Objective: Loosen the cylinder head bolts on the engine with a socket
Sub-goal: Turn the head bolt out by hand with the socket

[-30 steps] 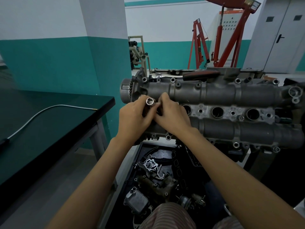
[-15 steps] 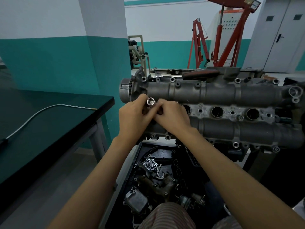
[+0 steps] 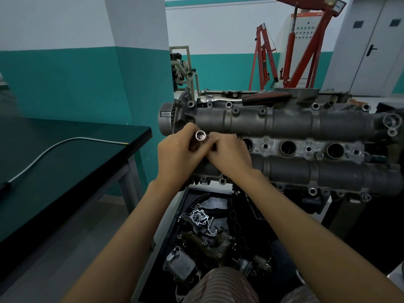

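Teal-and-white walls close in this workshop, with a red steel engine hoist (image 3: 290, 51) standing at the back and a dark green glossy table (image 3: 65, 162) to the left carrying a thin grey cable (image 3: 56, 147). Between them sits the grey cast-metal engine (image 3: 295, 149), its cylinder head facing up with round plug wells open along the middle. Below it, a black tray of loose engine parts (image 3: 209, 232) lies on the floor. On the far edge of the head rests a chrome ratchet wrench with a dark handle (image 3: 244, 98), untouched. Both hands meet over the engine's left end. The left hand (image 3: 177, 154) has its fingers curled round a short shiny steel socket (image 3: 200, 136), open mouth up; the right hand (image 3: 229, 156) pinches at its lower part. Since a moment ago the hands have barely shifted, so I judge the socket is still being seated, with no bolt yet turned.
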